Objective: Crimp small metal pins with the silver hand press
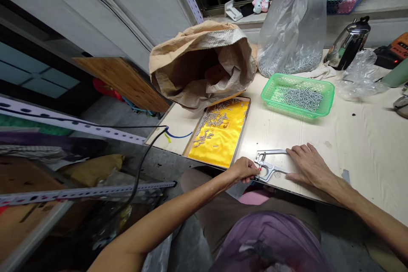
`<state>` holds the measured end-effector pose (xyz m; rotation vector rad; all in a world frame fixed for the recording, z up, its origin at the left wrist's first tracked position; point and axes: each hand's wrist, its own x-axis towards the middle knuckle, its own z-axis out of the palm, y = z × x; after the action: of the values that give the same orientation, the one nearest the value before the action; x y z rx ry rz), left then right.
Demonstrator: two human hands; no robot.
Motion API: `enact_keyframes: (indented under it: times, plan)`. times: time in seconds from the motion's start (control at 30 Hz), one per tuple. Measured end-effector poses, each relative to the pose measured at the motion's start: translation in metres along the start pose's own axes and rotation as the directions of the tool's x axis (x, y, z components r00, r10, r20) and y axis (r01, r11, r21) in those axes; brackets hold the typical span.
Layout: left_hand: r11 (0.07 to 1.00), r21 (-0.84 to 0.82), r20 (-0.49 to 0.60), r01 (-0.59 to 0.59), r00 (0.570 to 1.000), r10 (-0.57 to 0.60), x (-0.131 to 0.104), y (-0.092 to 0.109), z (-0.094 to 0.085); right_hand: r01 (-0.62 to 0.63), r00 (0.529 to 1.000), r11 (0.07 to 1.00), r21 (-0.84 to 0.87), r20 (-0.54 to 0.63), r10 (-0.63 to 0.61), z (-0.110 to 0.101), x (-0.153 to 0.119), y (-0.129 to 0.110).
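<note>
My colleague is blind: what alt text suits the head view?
A person's right hand spans the handles of a metal hand tool at the edge of a table; the left hand pinches near its other end. Beyond are a yellow-lined tray and green basket of small metal pieces, and an open brown sack.

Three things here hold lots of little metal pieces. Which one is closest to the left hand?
The shallow yellow-lined tray: its near corner lies right beside the left hand. The green basket and clear plastic bag both sit farther back.
</note>
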<state>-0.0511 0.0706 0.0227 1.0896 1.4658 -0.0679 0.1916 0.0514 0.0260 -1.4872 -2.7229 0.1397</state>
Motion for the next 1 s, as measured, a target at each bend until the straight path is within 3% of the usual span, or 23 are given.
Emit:
enact_keyframes:
  times: [0.27,0.37,0.43,0.53,0.67,0.73,0.9,1.0]
  plan:
    - [0.998,-0.021,-0.022,-0.061,0.998,0.061,-0.006,-0.008,0.003,-0.014,1.0,1.0,0.003,-0.017,0.014,0.004,-0.001,-0.001]
    - [0.987,0.081,-0.119,-0.141,0.981,0.15,-0.013,-0.007,0.004,-0.008,1.0,1.0,-0.001,-0.013,0.008,0.004,-0.001,-0.001]
    - [0.945,0.194,-0.236,-0.263,0.923,0.306,-0.017,-0.006,0.005,-0.014,1.0,1.0,-0.005,-0.008,0.014,0.004,-0.001,-0.002]
    - [0.81,0.385,-0.309,-0.442,0.766,0.564,-0.019,0.0,0.006,-0.032,0.999,0.999,-0.014,-0.001,0.032,0.003,-0.001,-0.003]
    - [0.521,0.6,-0.133,-0.607,0.566,0.814,-0.013,0.012,0.018,-0.014,0.999,1.0,-0.027,-0.031,0.013,0.002,-0.002,-0.003]
    - [0.374,0.679,-0.01,-0.631,0.501,0.865,-0.008,0.02,0.029,0.023,0.996,0.999,-0.046,-0.083,-0.027,0.003,-0.004,-0.003]
    - [0.13,0.796,0.221,-0.591,0.483,0.847,0.009,0.039,0.046,0.142,0.924,0.978,-0.155,-0.335,-0.187,0.025,-0.005,0.01]
    - [0.071,0.837,0.253,-0.542,0.5,0.828,0.016,0.045,0.043,0.182,0.876,0.969,-0.168,-0.421,-0.237,0.042,0.0,0.02]
